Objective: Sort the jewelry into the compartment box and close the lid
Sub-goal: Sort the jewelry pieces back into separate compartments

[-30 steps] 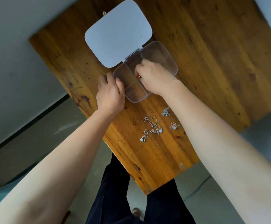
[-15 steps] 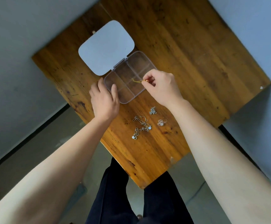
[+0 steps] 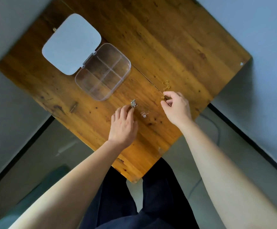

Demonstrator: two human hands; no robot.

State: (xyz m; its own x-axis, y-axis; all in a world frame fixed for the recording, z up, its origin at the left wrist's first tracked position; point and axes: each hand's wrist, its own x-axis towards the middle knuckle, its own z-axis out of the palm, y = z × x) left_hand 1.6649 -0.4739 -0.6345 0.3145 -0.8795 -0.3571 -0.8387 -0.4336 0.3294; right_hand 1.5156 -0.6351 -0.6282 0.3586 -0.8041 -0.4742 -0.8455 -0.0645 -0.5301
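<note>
- Box [image 3: 103, 71] sits open at upper left, lid [image 3: 71, 43] flipped back, compartments apparently empty.
- Left hand [image 3: 123, 124] pinches a silver piece [image 3: 133, 103] at centre frame; right hand [image 3: 175, 108] nips gold chain [image 3: 166, 85] further right.
- Step: picking up. Next: carry each into separate compartments.

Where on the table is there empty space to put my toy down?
The wooden table is bare beyond the clear box and its open lid, toward the far right corner. It is crowded near the front edge: both hands, the silver jewelry and gold chain.
</note>
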